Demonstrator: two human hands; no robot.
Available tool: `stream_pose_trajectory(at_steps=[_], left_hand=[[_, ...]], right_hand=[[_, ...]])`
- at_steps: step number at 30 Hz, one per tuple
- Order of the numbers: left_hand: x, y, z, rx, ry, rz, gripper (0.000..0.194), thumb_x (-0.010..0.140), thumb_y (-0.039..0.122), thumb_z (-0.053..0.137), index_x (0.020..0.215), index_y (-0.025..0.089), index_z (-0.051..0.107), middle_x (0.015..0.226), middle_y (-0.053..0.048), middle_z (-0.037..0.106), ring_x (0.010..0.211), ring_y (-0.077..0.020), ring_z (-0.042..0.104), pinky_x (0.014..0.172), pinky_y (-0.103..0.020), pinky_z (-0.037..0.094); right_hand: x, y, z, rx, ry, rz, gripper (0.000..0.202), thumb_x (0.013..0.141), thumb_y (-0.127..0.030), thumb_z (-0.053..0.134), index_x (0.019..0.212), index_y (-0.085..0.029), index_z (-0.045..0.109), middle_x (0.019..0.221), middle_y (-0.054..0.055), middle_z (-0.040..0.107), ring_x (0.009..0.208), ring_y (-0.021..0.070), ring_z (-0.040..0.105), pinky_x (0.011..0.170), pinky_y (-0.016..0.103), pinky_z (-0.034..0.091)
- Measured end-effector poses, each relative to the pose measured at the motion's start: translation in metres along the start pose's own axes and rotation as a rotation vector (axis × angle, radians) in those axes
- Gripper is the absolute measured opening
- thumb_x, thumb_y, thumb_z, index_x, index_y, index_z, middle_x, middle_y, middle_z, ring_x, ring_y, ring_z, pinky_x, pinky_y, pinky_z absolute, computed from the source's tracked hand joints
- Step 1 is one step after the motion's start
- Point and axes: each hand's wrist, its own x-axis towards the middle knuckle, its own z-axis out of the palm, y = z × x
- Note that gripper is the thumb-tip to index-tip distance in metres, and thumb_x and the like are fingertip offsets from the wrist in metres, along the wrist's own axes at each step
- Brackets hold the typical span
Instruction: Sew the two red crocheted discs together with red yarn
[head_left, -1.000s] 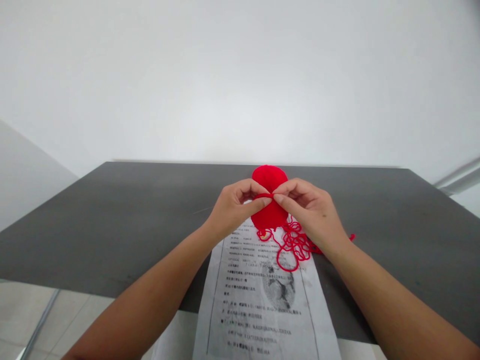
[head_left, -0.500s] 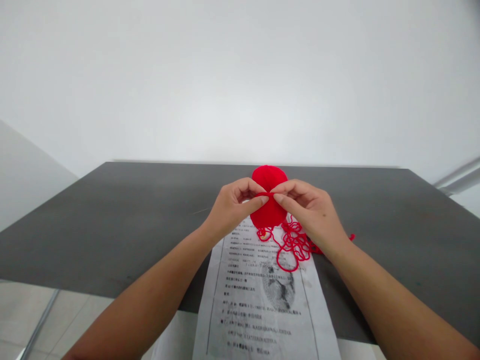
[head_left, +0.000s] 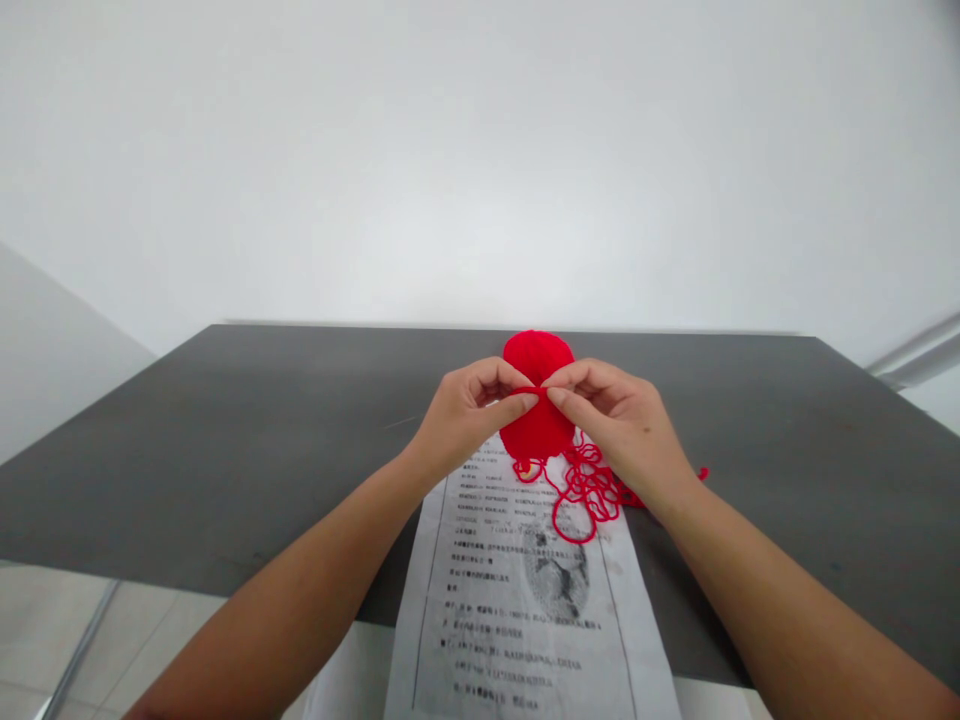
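My left hand (head_left: 478, 408) and my right hand (head_left: 609, 405) meet fingertip to fingertip. Each is closed, thumb against index finger, pinching a short stretch of red yarn (head_left: 540, 390). Right behind the fingertips is a red ball of yarn (head_left: 538, 432), its middle partly covered by my fingers. Whether the pinched strand comes off this ball cannot be made out. Loose red yarn (head_left: 589, 490) lies in tangled loops below the ball, running under my right wrist, with one end showing beyond it.
A printed sheet (head_left: 517, 640) with text and a dark oval picture lies under the yarn and hangs over the near edge of the dark grey table (head_left: 247, 450). A white wall (head_left: 480, 170) rises behind the table. Pale floor tiles (head_left: 45, 620) show at lower left.
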Motion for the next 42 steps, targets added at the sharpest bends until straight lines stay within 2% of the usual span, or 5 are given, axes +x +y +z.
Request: stream_pose_trajectory(at_steps=[15,29,42], left_hand=[[-0.0002,0.0001,0.0007,0.085,0.007,0.061,0.01,0.074,0.021,0.073,0.072,0.015,0.066,0.07,0.0,0.065,0.065,-0.0106,0.057,0.064,-0.023,0.047],[0.0017,-0.001,0.0005,-0.095,-0.009,-0.045,0.02,0.07,0.028,0.079,0.072,0.014,0.065,0.068,0.001,0.065,0.061,-0.0096,0.057,0.06,-0.023,0.046],[0.0011,-0.0003,-0.0001,0.048,0.002,0.02,0.013,0.074,0.025,0.073,0.072,0.015,0.065,0.069,0.001,0.063,0.064,-0.0097,0.055,0.062,-0.023,0.044]], right_hand=[[0.0006,0.0028,0.0016,-0.001,0.012,-0.022,0.007,0.078,-0.022,0.068,0.074,-0.017,0.065,0.067,-0.001,0.062,0.06,0.0106,0.054,0.058,0.025,0.041],[-0.0002,0.003,0.0009,0.017,0.026,-0.02,0.008,0.08,-0.022,0.067,0.075,-0.017,0.065,0.065,-0.002,0.062,0.058,0.0095,0.053,0.056,0.023,0.04],[0.001,0.0044,0.002,0.019,0.013,-0.012,0.005,0.078,-0.022,0.069,0.077,-0.017,0.067,0.067,-0.002,0.065,0.06,0.0104,0.056,0.058,0.024,0.042]])
